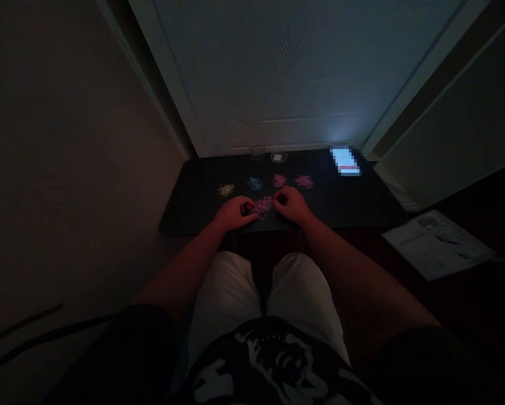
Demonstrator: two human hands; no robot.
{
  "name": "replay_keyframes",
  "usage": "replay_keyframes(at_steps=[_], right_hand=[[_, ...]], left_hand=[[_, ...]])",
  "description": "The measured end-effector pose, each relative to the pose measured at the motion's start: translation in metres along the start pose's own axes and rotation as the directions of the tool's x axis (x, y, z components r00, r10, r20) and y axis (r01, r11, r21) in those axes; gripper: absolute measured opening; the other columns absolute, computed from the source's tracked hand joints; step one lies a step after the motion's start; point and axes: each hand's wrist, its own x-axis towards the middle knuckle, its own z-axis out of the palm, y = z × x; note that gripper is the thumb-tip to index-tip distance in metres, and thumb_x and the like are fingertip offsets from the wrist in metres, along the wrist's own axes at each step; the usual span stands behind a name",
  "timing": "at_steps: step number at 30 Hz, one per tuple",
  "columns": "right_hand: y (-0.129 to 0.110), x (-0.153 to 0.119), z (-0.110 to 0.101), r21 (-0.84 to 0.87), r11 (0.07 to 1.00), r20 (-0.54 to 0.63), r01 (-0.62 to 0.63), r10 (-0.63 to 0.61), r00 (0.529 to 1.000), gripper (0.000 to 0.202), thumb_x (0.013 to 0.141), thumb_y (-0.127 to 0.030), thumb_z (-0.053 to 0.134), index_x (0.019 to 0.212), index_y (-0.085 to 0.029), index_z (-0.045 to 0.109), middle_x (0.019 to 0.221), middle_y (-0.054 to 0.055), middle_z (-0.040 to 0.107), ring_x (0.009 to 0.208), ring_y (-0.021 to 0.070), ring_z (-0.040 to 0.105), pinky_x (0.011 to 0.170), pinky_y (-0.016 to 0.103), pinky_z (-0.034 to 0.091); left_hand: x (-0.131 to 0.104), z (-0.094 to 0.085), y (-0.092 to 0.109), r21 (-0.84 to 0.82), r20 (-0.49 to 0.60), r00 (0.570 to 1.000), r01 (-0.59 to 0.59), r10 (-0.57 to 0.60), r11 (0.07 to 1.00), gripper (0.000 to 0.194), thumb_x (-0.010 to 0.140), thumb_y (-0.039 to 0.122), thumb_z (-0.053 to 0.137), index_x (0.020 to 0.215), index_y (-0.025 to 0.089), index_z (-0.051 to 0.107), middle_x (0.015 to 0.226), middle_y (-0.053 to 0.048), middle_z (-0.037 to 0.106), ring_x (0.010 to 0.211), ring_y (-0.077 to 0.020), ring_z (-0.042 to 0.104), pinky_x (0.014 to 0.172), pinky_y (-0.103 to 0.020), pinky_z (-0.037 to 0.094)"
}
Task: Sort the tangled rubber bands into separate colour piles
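A loose pile of thin pink and purple sticks [263,207] lies near the front edge of a dark table [345,205]. At the pile's left side is my left hand [236,213], its fingers curled and the thumb apart from them, touching the sticks. My right hand [293,206] is at the right side with thumb and fingertips pinched together; anything between them is too small and dark to make out. Behind the hands lie a yellowish pile [226,189], a blue pile [255,183] and two pink piles, one left [280,180] and one right [304,181].
A clear round container [258,152] and a round lid-like piece [278,158] with a white square stand at the table's back. A lit phone [345,161] is at the back right. A pale door [320,84] rises behind. A printed sheet [438,244] lies right.
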Motion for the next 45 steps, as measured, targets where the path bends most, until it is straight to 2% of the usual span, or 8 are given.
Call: replay_keyframes(at_steps=[4,11,17,20,26,32,36,45], right_hand=[[0.000,0.001,0.000,-0.040,0.999,0.032,0.030,-0.029,0.999,0.011,0.073,-0.028,0.060,0.072,-0.018,0.066,0.078,0.005,0.063,0.077,0.0183,0.052,0.075,0.031,0.039],[0.000,0.002,-0.001,0.046,0.995,0.018,-0.089,0.088,0.996,0.016,0.077,-0.026,0.056,0.074,-0.016,0.069,0.078,0.005,0.067,0.072,0.0167,0.057,0.068,0.029,0.042],[-0.004,0.001,-0.007,0.155,0.980,0.034,-0.126,0.122,0.992,0.020,0.078,-0.028,0.055,0.077,-0.016,0.071,0.073,0.004,0.069,0.065,0.0151,0.059,0.064,0.027,0.044],[-0.004,0.000,-0.008,0.214,0.967,0.028,-0.136,0.133,0.991,0.021,0.077,-0.029,0.056,0.077,-0.016,0.071,0.072,0.004,0.069,0.065,0.0151,0.060,0.064,0.027,0.045],[-0.004,-0.003,-0.007,0.305,0.942,0.069,-0.138,0.123,0.990,0.017,0.074,-0.029,0.060,0.079,-0.017,0.072,0.077,0.003,0.071,0.070,0.0160,0.063,0.066,0.027,0.047],[-0.003,-0.001,-0.005,0.395,0.896,0.056,-0.204,0.198,0.979,0.019,0.072,-0.030,0.061,0.080,-0.017,0.072,0.075,0.004,0.071,0.068,0.0162,0.063,0.064,0.028,0.048],[-0.006,-0.001,-0.009,0.426,0.873,0.035,-0.237,0.246,0.969,0.018,0.070,-0.030,0.063,0.078,-0.017,0.072,0.075,0.004,0.072,0.069,0.0169,0.064,0.066,0.028,0.049],[-0.004,-0.002,-0.013,0.504,0.821,-0.013,-0.268,0.318,0.948,0.020,0.069,-0.032,0.064,0.077,-0.014,0.070,0.074,0.005,0.071,0.071,0.0170,0.065,0.069,0.030,0.050]], left_hand=[[0.004,0.004,-0.002,-0.028,0.013,1.000,0.017,-0.017,0.999,0.028,0.073,0.041,0.062,0.090,0.019,0.066,0.082,-0.003,0.064,0.069,-0.0140,0.054,0.061,-0.026,0.042],[0.021,0.010,-0.001,-0.175,-0.029,0.997,0.068,-0.074,0.982,0.024,0.076,0.037,0.060,0.087,0.016,0.066,0.076,-0.002,0.066,0.064,-0.0120,0.055,0.060,-0.024,0.044],[0.040,0.019,0.007,-0.283,-0.200,0.967,0.095,-0.155,0.955,0.023,0.083,0.033,0.052,0.091,0.014,0.064,0.083,-0.003,0.066,0.073,-0.0132,0.059,0.068,-0.025,0.047],[0.043,0.024,0.011,-0.252,-0.207,0.973,0.048,-0.102,0.967,0.024,0.082,0.031,0.054,0.097,0.014,0.064,0.089,-0.005,0.066,0.075,-0.0134,0.059,0.071,-0.026,0.047],[0.038,0.025,0.014,-0.104,-0.094,0.991,-0.103,0.093,0.989,0.032,0.077,0.040,0.060,0.099,0.018,0.066,0.092,-0.005,0.064,0.082,-0.0163,0.057,0.076,-0.029,0.045],[0.038,0.026,0.013,-0.054,-0.112,0.988,-0.114,0.107,0.992,0.021,0.080,0.035,0.056,0.086,0.019,0.068,0.078,-0.003,0.063,0.075,-0.0152,0.056,0.071,-0.028,0.044],[0.039,0.027,0.011,-0.054,-0.129,0.987,-0.103,0.096,0.993,0.016,0.079,0.029,0.056,0.082,0.019,0.068,0.079,-0.003,0.064,0.077,-0.0153,0.056,0.072,-0.028,0.043],[0.037,0.026,0.012,-0.064,-0.168,0.981,-0.112,0.100,0.992,0.016,0.077,0.028,0.057,0.084,0.017,0.067,0.078,-0.003,0.063,0.076,-0.0157,0.057,0.071,-0.028,0.044]])
